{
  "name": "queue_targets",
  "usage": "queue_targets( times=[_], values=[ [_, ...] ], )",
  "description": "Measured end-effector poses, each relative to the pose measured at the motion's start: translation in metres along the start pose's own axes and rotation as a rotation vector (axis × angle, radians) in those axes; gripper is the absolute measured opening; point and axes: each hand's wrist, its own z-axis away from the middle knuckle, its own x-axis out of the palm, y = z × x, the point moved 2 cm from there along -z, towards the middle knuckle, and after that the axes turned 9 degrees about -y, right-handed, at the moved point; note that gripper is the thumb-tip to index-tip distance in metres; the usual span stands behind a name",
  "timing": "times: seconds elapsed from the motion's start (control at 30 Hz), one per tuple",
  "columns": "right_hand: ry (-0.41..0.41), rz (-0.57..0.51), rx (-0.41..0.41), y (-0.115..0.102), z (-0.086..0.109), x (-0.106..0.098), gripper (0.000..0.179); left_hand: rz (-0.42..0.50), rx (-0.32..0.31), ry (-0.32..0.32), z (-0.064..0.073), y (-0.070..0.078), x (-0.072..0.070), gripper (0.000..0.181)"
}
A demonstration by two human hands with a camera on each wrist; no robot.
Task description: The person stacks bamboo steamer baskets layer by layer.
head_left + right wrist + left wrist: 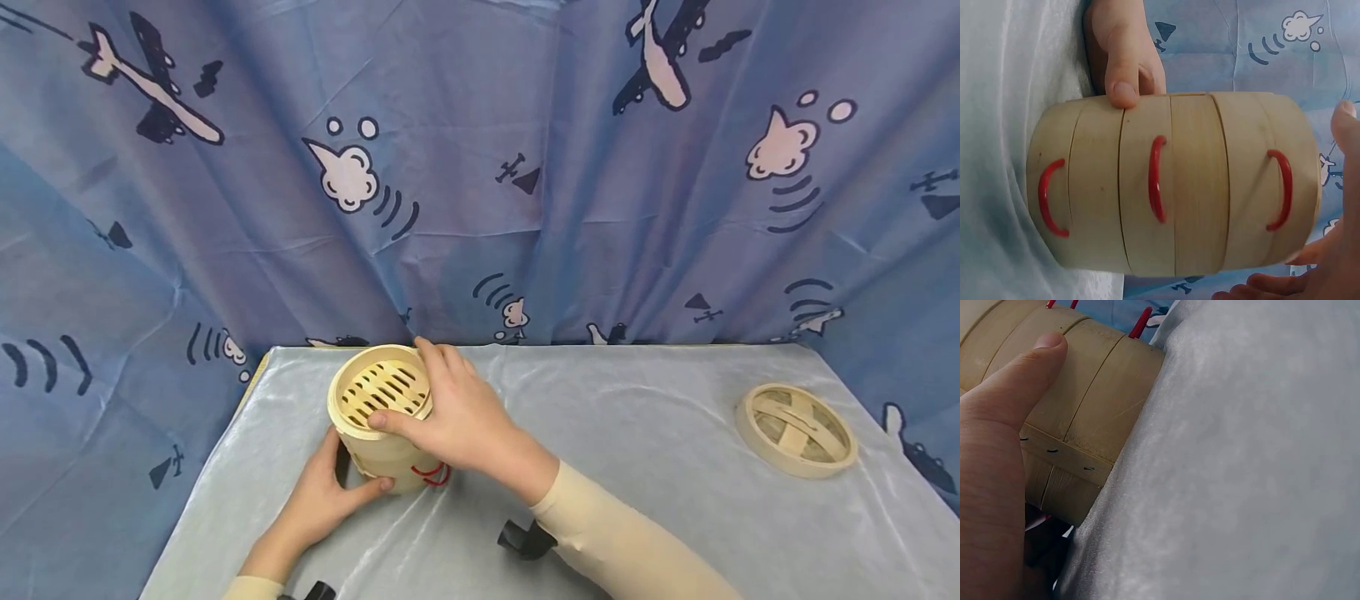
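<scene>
A stack of baskets (pixel 386 457) is held between two hands and is stood upright on the tabletop (pixel 622 433). By the left grip (pixel 315 496), the lower half of the stack is grasped from the left side: the left thumb (pixel 1035 370) is laid across the near wall, and the other fingers are mostly hidden behind it. By the right grip (pixel 465 417), the top basket (pixel 337 408) is grasped from above, its rim being spanned by the right thumb (pixel 396 423) at the near edge and by fingers at the far right edge. Wooden slats (pixel 378 385) with long gaps are seen inside the rim, just left of the right grip. Below that grip, three red handles (pixel 1157 178) are set one above another on the side wall. A stapled strip (pixel 1072 457) is seen on the wall just beside the left thumb. A round lid (pixel 797 432) with a strap across its top is placed on the tabletop, well to the right of the right grip. Beyond both grips, a blue curtain (pixel 450 167) printed with planes and clouds is hung. Both wrists are covered by pale sleeves (pixel 622 525).
</scene>
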Motion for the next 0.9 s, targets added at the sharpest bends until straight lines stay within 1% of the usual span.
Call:
queue_targets(
  times=[0.1,0.23,0.4,0.53,0.7,0.9],
  values=[
    [0.018,0.003,-0.007,0.003,0.003,-0.006,0.112,0.011,-0.005,0.003,0.0,0.0,0.0,0.111],
    [0.04,-0.006,0.01,0.011,0.009,-0.016,0.107,0.013,-0.006,0.007,0.0,0.001,0.001,0.109],
    [0.109,-0.036,0.026,0.029,0.02,-0.026,0.099,0.011,0.008,0.009,0.0,0.001,0.001,0.108],
    [0.155,-0.039,0.033,0.045,0.029,-0.033,0.097,0.016,0.018,0.007,-0.001,0.0,0.002,0.109],
    [0.159,-0.059,0.066,0.063,0.039,-0.04,0.096,0.013,0.025,0.007,-0.001,0.0,0.002,0.111],
    [0.153,-0.027,0.093,0.081,0.047,-0.045,0.095,0.015,0.035,0.022,0.0,0.0,0.001,0.111]
  ],
)
